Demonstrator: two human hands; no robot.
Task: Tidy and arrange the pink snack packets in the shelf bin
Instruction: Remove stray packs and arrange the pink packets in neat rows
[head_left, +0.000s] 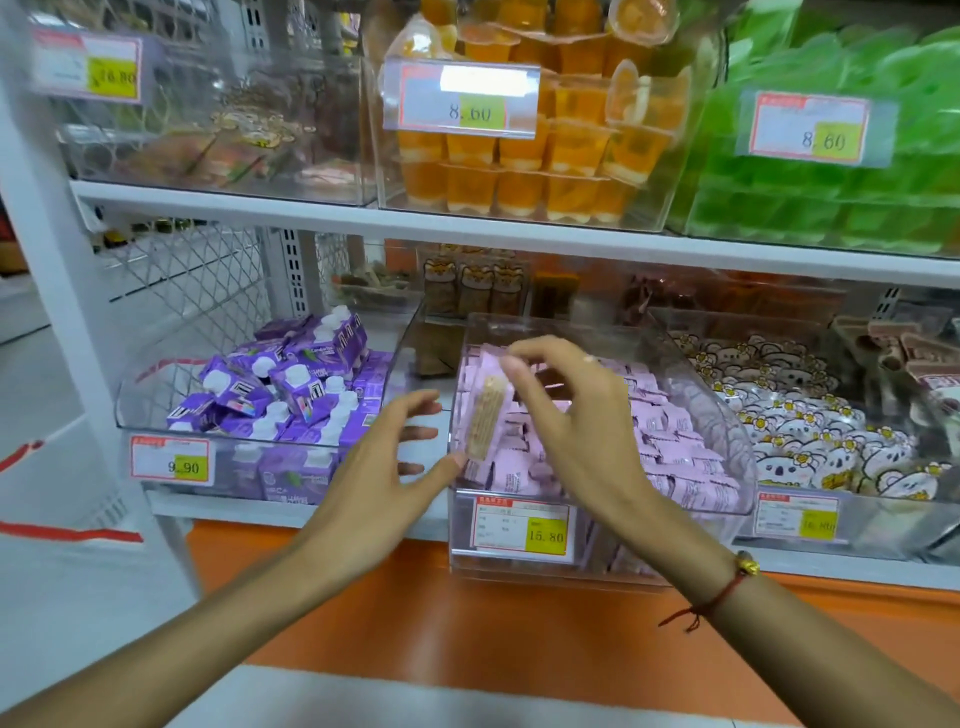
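Our right hand (566, 410) hangs at the centre of the frame over the clear shelf bin (727, 415), its fingers loosely curled; whether the fingertips are actually touching anything we cannot tell, since the back of the hand hides them. Our left hand (384, 457) is just left of the bin, fingers straight and spread, the thumb tip against the bin's left front corner and holding nothing.

From the head view, the pink snack packets (670, 447) fill the bin in slanted rows running from centre toward the lower right of the frame. One packet (483, 421) stands on end at the bin's left wall, its long axis nearly upright and slightly tilted, showing a pale wafer-like face (the only one turned that way). It lies between our two hands, just below the right fingertips and just above the left thumb, so either hand could reach it; we judge the right the nearer for seating it into the row.
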